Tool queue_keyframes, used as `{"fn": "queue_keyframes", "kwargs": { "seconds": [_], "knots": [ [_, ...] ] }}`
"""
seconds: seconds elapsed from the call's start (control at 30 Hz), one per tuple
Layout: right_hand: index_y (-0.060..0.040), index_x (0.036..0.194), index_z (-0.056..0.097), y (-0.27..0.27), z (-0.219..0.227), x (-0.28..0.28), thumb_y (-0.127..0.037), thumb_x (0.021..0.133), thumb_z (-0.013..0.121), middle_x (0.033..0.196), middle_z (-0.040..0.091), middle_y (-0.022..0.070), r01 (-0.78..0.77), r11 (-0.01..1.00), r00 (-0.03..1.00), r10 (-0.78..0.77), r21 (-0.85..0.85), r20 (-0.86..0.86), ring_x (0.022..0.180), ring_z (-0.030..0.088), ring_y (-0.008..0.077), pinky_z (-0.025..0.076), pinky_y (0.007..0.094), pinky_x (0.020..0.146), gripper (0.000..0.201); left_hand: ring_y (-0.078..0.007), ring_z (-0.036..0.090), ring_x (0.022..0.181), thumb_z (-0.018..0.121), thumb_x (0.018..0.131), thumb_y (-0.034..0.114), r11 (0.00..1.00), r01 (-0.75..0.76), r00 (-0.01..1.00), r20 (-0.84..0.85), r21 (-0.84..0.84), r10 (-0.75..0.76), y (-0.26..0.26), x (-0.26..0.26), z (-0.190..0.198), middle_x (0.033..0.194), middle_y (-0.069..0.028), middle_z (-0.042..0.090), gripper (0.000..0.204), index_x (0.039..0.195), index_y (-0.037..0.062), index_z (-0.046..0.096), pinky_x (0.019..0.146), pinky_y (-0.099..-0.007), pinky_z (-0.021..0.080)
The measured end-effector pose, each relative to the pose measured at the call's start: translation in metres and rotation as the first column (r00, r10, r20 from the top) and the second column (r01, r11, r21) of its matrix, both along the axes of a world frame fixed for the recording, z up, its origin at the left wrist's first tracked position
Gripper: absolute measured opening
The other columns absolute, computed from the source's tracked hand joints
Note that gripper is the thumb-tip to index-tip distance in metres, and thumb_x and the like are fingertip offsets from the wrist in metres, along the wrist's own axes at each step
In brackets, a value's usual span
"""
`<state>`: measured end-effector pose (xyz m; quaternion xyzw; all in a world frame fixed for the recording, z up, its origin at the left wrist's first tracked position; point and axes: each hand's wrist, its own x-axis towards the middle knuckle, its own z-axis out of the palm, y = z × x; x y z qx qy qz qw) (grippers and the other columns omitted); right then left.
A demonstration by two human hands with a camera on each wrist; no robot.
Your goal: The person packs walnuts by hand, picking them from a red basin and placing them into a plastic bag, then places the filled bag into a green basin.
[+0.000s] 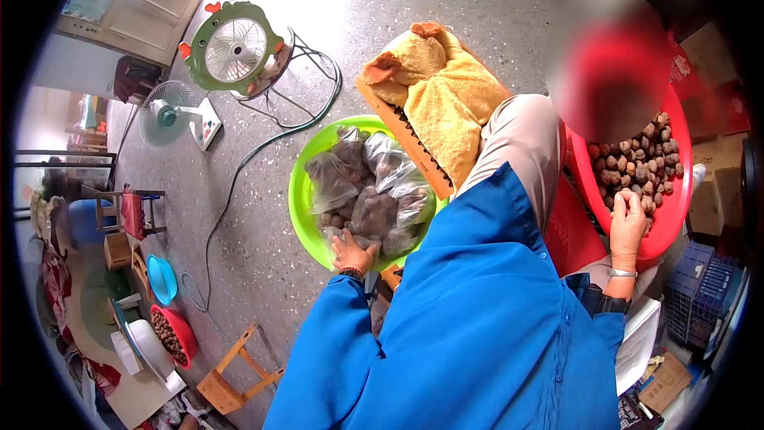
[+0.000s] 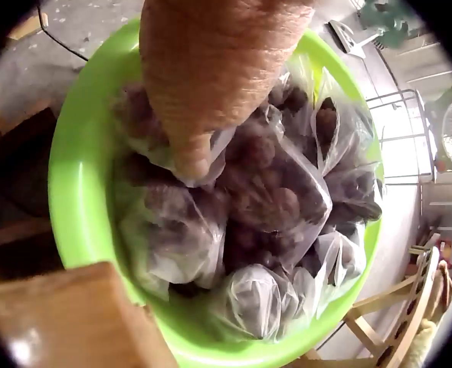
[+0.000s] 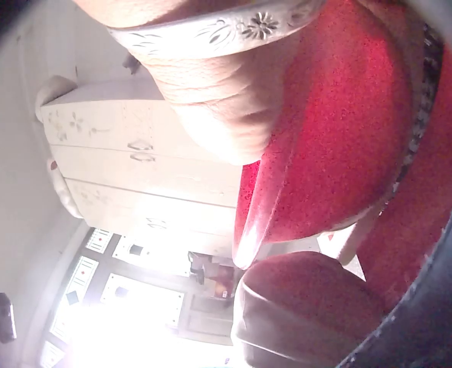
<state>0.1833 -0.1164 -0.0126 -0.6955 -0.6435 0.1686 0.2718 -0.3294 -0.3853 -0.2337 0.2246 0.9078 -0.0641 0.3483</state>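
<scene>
My left hand (image 1: 352, 255) lies on the near side of a lime-green basin (image 1: 298, 211) full of clear plastic bags of walnuts (image 1: 372, 211). Seen from the left wrist, its thumb (image 2: 191, 157) presses down at the edge of one plastic bag (image 2: 218, 146); the other fingers are hidden behind the hand. My right hand (image 1: 629, 227), with a bracelet at the wrist, reaches into a red basin (image 1: 667, 235) of loose walnuts (image 1: 633, 161). Its fingertips are right at the walnuts, and I cannot tell whether one is between them. The right wrist view shows only the heel of this hand (image 3: 226, 123) beside the red basin's outside wall (image 3: 337, 130).
A yellow plush cushion (image 1: 446, 95) covers a wooden chair beside the green basin. Beyond stand a green animal-shaped fan (image 1: 237, 49) and a small fan (image 1: 167, 115), with a cable (image 1: 231, 191) across the floor. A small wooden stool (image 1: 231, 374) and a blue crate (image 1: 700, 295) are nearby.
</scene>
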Motion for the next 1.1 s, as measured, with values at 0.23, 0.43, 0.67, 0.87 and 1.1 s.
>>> {"fn": "queue_keyframes", "kwargs": {
  "seconds": [0.23,0.43,0.67,0.87,1.1],
  "knots": [
    [-0.0003,0.094,0.061,0.0,0.0,-0.002,-0.009,0.098,0.062,0.086,0.065,0.0126,-0.027,0.998,1.0,0.027,0.05,0.01,0.076,0.062,0.0272,0.051,0.0392,0.073,0.009,-0.0441,0.017,0.155,0.076,0.076,0.07,0.998,0.063,0.993,0.102,-0.024,-0.06,0.004,-0.022,-0.007,0.168,-0.0266,0.012,0.122,0.165,0.0165,0.014,0.123,-0.058,0.021],
    [-0.003,0.091,0.06,-0.002,0.01,-0.01,-0.009,0.096,0.063,0.083,0.063,0.0154,-0.12,0.961,0.992,0.108,0.25,0.059,0.078,0.063,0.0365,0.05,0.0458,0.072,0.008,-0.0485,0.024,0.151,0.074,0.067,0.08,0.966,0.233,0.966,0.144,-0.111,-0.217,-0.003,-0.051,-0.056,0.165,-0.0308,0.018,0.132,0.164,0.0082,0.019,0.122,-0.0505,0.029],
    [-0.0092,0.09,0.066,-0.012,0.018,-0.008,-0.021,0.093,0.066,0.085,0.067,0.016,0.017,0.966,0.993,-0.045,0.259,0.105,0.081,0.066,0.0406,0.052,0.0524,0.068,0.013,-0.0392,0.073,0.09,0.071,0.08,0.049,0.75,0.66,0.747,0.135,-0.032,-0.651,0.065,-0.109,-0.025,0.098,-0.0291,0.073,0.053,0.095,-0.0016,0.077,0.081,-0.0466,0.058],
    [-0.0095,0.092,0.062,-0.02,0.014,-0.004,-0.027,0.095,0.061,0.086,0.067,0.0176,0.063,0.976,0.997,-0.072,0.208,0.035,0.079,0.066,0.0417,0.052,0.0546,0.068,0.017,-0.015,0.051,0.044,0.065,0.089,0.018,0.772,0.322,0.812,0.259,0.548,-0.523,0.196,-0.032,0.123,0.057,-0.0043,0.057,0.026,0.069,0.0011,0.062,0.042,-0.0325,0.042],
    [-0.005,0.091,0.059,-0.034,0.019,0.014,-0.021,0.091,0.065,0.094,0.066,0.0175,-0.007,0.974,0.989,0.041,0.226,-0.145,0.086,0.066,0.0407,0.053,0.0521,0.074,0.017,-0.0094,0.053,0.051,0.065,0.098,0.019,0.378,0.209,0.707,0.128,0.902,-0.695,0.347,0.118,0.223,0.058,-0.0028,0.058,0.031,0.074,-0.0004,0.062,0.048,-0.0276,0.042]
  ]
}}
